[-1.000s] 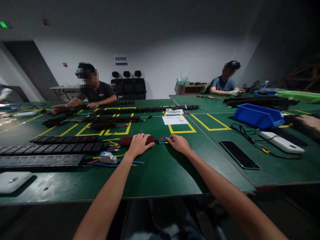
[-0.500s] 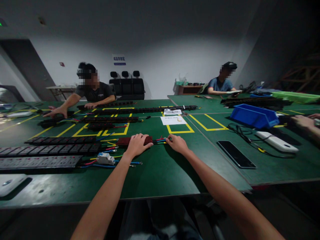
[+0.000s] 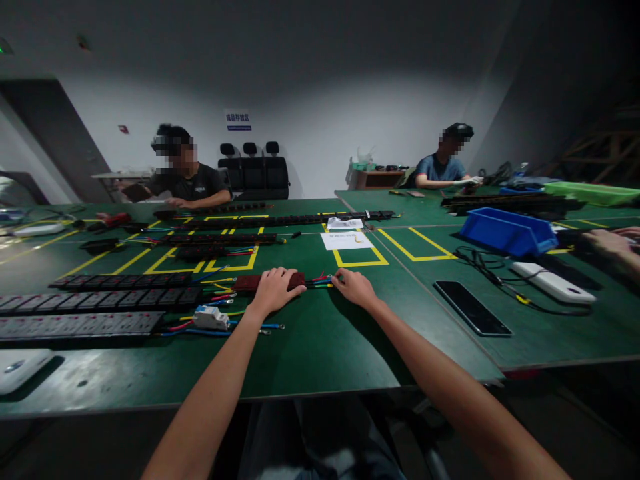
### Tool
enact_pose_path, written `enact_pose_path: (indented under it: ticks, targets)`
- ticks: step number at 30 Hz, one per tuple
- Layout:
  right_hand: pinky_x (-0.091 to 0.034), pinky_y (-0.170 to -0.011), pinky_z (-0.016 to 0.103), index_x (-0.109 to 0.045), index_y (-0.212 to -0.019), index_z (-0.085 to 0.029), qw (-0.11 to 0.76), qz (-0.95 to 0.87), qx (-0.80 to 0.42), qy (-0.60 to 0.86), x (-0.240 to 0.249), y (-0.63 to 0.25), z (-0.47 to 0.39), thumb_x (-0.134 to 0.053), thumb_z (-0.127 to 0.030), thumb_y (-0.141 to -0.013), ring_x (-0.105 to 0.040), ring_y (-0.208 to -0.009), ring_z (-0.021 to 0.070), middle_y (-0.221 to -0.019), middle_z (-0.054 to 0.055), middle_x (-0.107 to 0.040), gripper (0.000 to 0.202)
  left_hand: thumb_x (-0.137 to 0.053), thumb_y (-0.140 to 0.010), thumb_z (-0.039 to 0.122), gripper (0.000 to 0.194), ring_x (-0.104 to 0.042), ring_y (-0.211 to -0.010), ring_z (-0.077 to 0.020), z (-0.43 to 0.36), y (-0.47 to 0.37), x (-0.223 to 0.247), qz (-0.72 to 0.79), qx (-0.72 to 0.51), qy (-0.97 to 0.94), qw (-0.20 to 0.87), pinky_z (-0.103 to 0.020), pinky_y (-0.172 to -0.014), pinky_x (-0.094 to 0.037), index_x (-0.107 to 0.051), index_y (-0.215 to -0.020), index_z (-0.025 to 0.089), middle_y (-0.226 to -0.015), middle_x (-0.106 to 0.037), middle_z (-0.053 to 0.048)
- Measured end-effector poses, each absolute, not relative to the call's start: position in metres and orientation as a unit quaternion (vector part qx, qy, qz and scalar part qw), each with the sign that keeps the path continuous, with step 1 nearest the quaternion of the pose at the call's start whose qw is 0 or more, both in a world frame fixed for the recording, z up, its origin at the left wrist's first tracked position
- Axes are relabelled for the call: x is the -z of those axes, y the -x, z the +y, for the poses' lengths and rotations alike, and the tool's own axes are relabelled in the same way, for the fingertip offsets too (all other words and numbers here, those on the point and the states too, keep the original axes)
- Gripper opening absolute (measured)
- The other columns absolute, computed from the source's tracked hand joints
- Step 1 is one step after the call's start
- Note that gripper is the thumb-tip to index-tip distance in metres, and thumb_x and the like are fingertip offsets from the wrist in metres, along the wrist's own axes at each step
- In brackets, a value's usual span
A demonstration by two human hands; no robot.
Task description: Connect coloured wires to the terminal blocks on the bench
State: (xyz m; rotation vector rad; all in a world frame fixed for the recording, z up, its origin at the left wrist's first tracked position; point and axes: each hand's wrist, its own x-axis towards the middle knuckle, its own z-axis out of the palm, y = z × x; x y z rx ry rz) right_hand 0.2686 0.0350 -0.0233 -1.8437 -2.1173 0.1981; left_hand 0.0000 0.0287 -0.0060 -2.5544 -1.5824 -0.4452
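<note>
Head view: your two bare hands rest close together over the green table (image 3: 320,360).
Left hand (image 3: 274,292): palm down, partly open, bent over the dark red block (image 3: 245,283), your thumb along its near edge.
Right hand (image 3: 354,287): fingers drawn nearly closed, pinching at the ends of the coloured wires (image 3: 318,283); exactly which wire is too small to tell.
Dark red block: under your left hand, its wires running toward your right fingertips.
Power strips (image 3: 80,323): left of your left hand, laid in rows.
Grey breaker (image 3: 212,317): left of your left wrist, among wires.
White paper (image 3: 346,241): beyond your right hand.
Phone (image 3: 473,308): right of your right hand, lying flat.
Blue bin (image 3: 509,233): farther right, beyond the phone.
Co-worker in black (image 3: 193,187): seated across the table, beyond your left hand.
</note>
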Motion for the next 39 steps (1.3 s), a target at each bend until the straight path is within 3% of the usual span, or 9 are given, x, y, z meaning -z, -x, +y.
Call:
enact_pose_path:
  ticks: [39]
  targets:
    - [-0.031,-0.061,0.026,-0.069,-0.107,-0.025,0.164,-0.748,-0.069,0.64,0.0231,-0.2698,0.035,-0.05,-0.047,-0.102,-0.067,-0.079,0.02,-0.092,0.005,-0.075,0.03,-0.037,-0.096,0.075,0.073,-0.059,-0.114,-0.031,0.0299,0.0003,0.0066,-0.52,0.144,0.841,0.05,-0.043,-0.098,-0.042,-0.058,-0.14,0.02,-0.124,-0.065,-0.015]
